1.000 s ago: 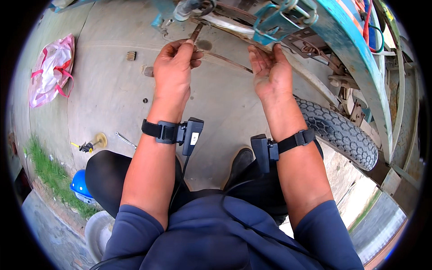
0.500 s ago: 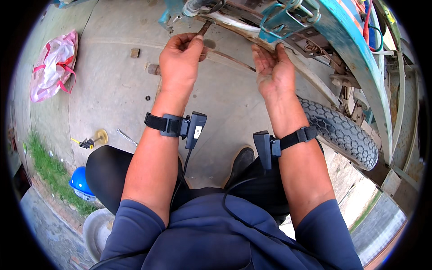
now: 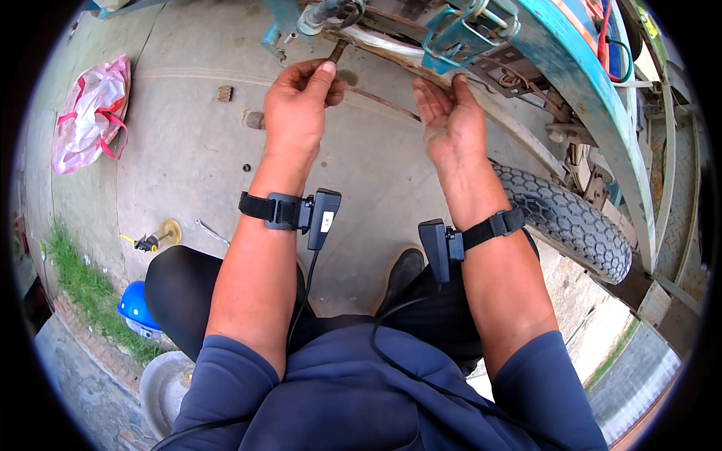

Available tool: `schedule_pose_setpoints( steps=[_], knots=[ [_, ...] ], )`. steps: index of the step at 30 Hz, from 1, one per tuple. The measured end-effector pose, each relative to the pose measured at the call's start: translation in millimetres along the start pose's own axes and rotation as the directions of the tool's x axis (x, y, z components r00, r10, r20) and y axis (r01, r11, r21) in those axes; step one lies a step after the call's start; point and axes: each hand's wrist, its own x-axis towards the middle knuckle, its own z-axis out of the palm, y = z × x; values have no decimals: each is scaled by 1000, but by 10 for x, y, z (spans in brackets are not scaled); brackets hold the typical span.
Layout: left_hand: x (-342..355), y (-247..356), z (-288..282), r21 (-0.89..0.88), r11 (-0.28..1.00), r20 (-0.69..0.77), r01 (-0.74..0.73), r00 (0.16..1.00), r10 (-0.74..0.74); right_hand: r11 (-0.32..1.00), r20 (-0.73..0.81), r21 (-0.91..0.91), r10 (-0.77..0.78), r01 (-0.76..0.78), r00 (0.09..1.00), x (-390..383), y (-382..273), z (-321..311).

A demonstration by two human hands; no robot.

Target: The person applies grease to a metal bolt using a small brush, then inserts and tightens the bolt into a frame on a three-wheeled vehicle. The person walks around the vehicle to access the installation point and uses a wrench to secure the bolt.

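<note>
My left hand (image 3: 301,105) pinches a short, rusty metal rod (image 3: 338,51) between thumb and fingers. The rod's upper end reaches toward the underside of a blue vehicle frame, beside a grey cylindrical part (image 3: 322,15); whether it sits in a hole there I cannot tell. Palm up, my right hand (image 3: 456,124) has its fingers stretched and its thumb apart. Its fingertips are at the lower edge of a long, worn metal bar (image 3: 519,135), seemingly touching it. Above that hand hangs a blue bracket (image 3: 466,45) with bent metal loops.
A treaded tyre (image 3: 568,218) lies right of my right forearm. On the concrete are a small brown block (image 3: 225,93), a rusty cylinder (image 3: 254,120), a black nut (image 3: 247,167), a wrench (image 3: 212,231) and a yellow-handled valve (image 3: 147,242). A pink-white bag (image 3: 92,113) rests far left.
Both hands have shifted slightly left in the view, as has the vehicle frame. My left hand keeps its pinch on the rusty rod; my right hand's fingers stay stretched by the bar.
</note>
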Motion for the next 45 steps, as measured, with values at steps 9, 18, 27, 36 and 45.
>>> schedule_pose_setpoints(
  steps=[9,18,27,36,45],
  knots=[
    [-19,-15,87,79,995,-3,-66,998,66,1000,-41,25,11,-10,999,-14,-6,25],
    [32,-4,131,-253,961,-57,109,990,-128,998,-13,41,38,-38,999,-14,-37,9],
    [24,-64,112,-232,934,21,271,961,-274,998,27,37,57,-58,998,4,-51,-33],
    [79,-59,189,97,992,-39,74,997,-70,996,-17,40,84,-83,996,-33,-58,17],
    [101,34,210,-182,948,37,263,965,-260,996,-41,37,77,-76,996,-29,-62,27]
  ],
)
